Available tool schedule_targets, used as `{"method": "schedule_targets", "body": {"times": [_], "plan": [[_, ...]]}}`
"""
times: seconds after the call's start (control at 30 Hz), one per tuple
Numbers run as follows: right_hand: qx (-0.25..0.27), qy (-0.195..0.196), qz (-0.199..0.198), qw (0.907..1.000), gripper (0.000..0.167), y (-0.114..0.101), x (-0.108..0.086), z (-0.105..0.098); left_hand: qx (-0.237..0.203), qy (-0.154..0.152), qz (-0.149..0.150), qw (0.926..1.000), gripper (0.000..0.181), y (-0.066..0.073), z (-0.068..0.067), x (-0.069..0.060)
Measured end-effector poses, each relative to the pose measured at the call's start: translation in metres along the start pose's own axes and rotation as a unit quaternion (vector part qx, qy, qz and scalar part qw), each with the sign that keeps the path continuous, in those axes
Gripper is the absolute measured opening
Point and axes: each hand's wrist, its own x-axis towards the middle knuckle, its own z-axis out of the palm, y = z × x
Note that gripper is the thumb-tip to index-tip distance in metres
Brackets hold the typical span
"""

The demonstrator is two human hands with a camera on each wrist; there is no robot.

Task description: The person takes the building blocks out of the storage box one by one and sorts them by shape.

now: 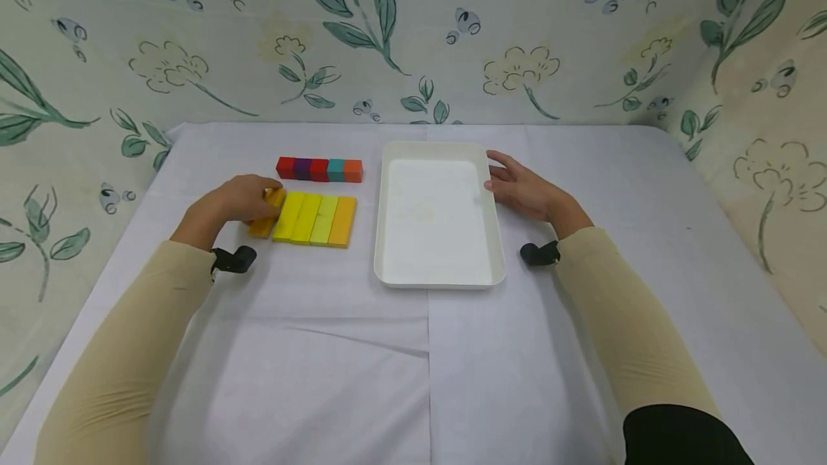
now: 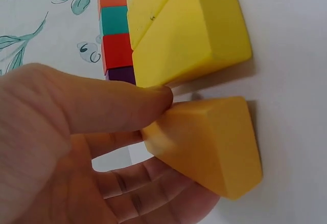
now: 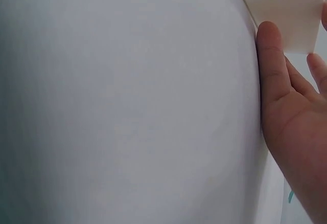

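Observation:
My left hand (image 1: 240,199) pinches an orange-yellow block (image 2: 204,144) between thumb and fingers, at the left end of a row of flat yellow blocks (image 1: 314,219). In the left wrist view a narrow gap parts the pinched block from the nearest yellow block (image 2: 176,40). A white rectangular tray (image 1: 439,275) lies to the right of the blocks with nothing in it. At the tray's right edge rests my right hand (image 1: 526,185), its fingers loosely extended against the side wall. The right wrist view shows those fingertips (image 3: 269,35) at the tray's wall (image 3: 288,14).
Behind the yellow blocks stands a row of small cubes (image 1: 319,170) in red, purple, teal and orange. A white cloth (image 1: 349,379) with creases covers the table. Leaf-patterned fabric (image 1: 420,34) hangs behind and at both sides.

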Motion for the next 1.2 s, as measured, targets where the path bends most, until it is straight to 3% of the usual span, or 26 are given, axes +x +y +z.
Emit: {"method": "schedule_targets", "body": {"times": [0.17, 0.43, 0.77, 1.07, 1.2], "plan": [[-0.001, 0.0, 0.001, 1.0, 0.082, -0.001, -0.001, 0.001, 0.01, -0.006, -0.013, 0.9999, 0.069, 0.002, 0.001, 0.002], [-0.001, -0.002, 0.002, 1.0, 0.083, -0.001, -0.001, 0.0, 0.01, -0.013, -0.009, 0.9998, 0.073, 0.006, 0.0, -0.002], [-0.01, 0.002, 0.012, 0.9999, 0.083, -0.002, -0.004, -0.001, -0.002, 0.015, 0.01, 0.9998, 0.07, 0.009, 0.005, -0.003], [-0.027, 0.016, 0.005, 0.9995, 0.082, 0.0, -0.004, -0.001, -0.004, 0.009, -0.001, 0.9999, 0.069, 0.011, 0.006, -0.006], [-0.039, 0.038, 0.004, 0.9985, 0.076, 0.003, -0.01, -0.003, 0.005, 0.033, -0.015, 0.9993, 0.069, 0.015, 0.01, -0.012]]}}
